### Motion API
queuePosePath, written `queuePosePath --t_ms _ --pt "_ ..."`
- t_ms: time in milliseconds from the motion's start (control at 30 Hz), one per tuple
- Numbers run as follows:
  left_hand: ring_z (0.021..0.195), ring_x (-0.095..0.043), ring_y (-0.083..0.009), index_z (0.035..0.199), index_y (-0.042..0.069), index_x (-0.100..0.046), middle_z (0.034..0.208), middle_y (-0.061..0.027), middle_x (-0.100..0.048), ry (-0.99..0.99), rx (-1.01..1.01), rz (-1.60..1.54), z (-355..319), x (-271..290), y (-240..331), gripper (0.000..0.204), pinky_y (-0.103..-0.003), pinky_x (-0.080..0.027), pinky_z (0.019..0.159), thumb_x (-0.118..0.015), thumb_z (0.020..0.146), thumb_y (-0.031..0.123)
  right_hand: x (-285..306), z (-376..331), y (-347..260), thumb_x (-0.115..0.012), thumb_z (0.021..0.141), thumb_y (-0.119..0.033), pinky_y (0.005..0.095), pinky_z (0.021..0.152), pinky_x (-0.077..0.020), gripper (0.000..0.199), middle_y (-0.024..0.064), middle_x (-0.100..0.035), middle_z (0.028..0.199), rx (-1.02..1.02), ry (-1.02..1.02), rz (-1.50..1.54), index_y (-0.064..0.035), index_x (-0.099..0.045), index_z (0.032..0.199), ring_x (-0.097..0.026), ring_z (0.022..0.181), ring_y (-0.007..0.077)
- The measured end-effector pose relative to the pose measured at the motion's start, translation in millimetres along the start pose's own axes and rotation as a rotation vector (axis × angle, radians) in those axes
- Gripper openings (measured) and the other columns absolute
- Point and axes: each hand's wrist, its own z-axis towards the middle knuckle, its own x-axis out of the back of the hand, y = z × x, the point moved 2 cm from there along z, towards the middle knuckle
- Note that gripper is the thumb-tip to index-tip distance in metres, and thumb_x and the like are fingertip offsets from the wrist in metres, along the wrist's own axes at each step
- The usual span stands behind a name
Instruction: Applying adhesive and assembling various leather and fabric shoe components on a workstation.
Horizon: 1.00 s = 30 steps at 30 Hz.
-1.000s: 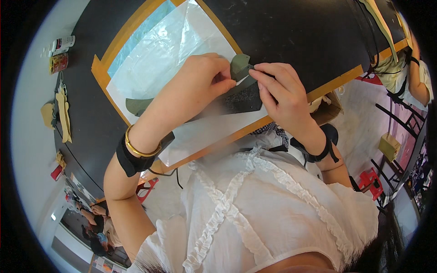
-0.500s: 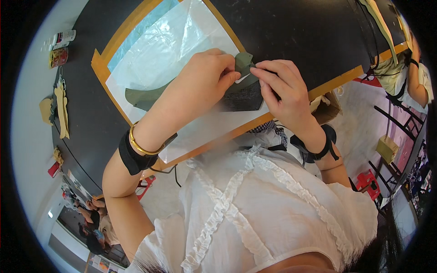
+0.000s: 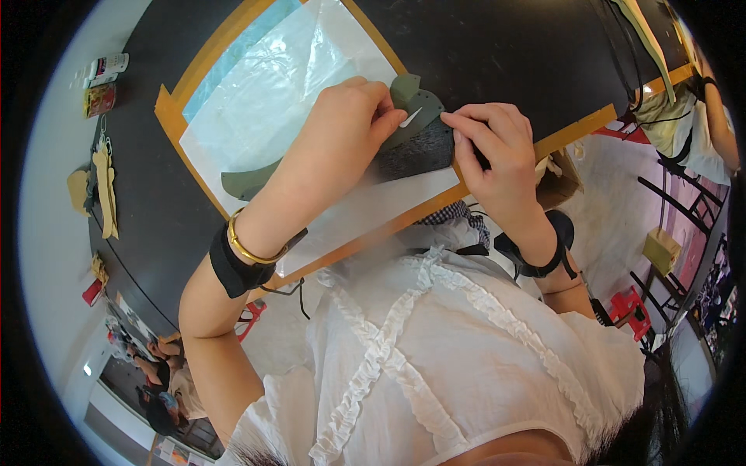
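Ruffles of white cloth (image 3: 466, 349) on my top fill the picture closest to me. Just past them are my two wrists, each with a black band (image 3: 233, 272), and my left wrist also has a gold bangle (image 3: 252, 248). My left hand (image 3: 342, 128) reaches up and across, and its fingertips are pinched shut on the edge of a green flat piece (image 3: 416, 105) with small holes in it. My right hand (image 3: 497, 144) comes in from the other side, and its fingers are curled and closed on the same green piece, right beside my left fingertips. A little white sliver (image 3: 410, 118) shows between my two hands; I cannot tell what it is. Under the green piece is a dark grey rough piece (image 3: 420, 151), and it touches the green one. All of this sits over a sheet of white paper (image 3: 365, 206) and a clear shiny plastic sheet (image 3: 272, 101). A long curved green strip (image 3: 249, 182) lies on the plastic, partly hidden under my left arm. The paper and plastic rest on a black table (image 3: 505, 46) with an orange edge (image 3: 575, 128). Farther off to the left, some tan flat shapes (image 3: 105, 186) lie near the table's far side. Away to the right there is another person's arm (image 3: 719, 124), well apart from my hands.
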Motion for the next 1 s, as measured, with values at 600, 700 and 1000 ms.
queuePosePath --t_ms 600,700,1000 --pt "0.066 -0.054 -0.0256 0.081 -0.004 -0.057 0.078 -0.0146 -0.057 0.006 -0.046 0.05 2 -4 -4 0.02 -0.036 -0.044 0.062 -0.069 0.085 0.011 1 7 1 -0.065 0.08 0.003 0.0363 0.081 -0.0512 0.023 0.0132 -0.065 0.106 -0.165 0.154 0.357 -0.0037 -0.059 0.101 -0.063 0.095 0.0298" --pt "0.066 -0.055 -0.026 0.08 -0.004 -0.057 0.079 -0.0149 -0.057 0.016 -0.067 0.049 1 -2 -5 0.02 -0.036 -0.044 0.062 -0.069 0.085 0.011 -4 13 -9 -0.065 0.079 0.004 0.0373 0.083 -0.051 0.022 0.0141 -0.064 0.109 0.037 -0.009 0.289 -0.0029 -0.057 0.099 -0.063 0.097 0.0309" --pt "0.089 -0.063 -0.0277 0.108 0.001 -0.06 0.099 -0.0136 -0.063 0.079 -0.165 0.073 -23 13 -15 0.026 -0.034 -0.05 0.076 -0.068 0.084 0.005 -8 11 -28 -0.068 0.08 -0.009 0.0408 0.098 -0.0465 0.042 0.0134 -0.061 0.117 0.264 -0.254 -0.053 -0.0106 -0.058 0.121 -0.059 0.111 0.0293"
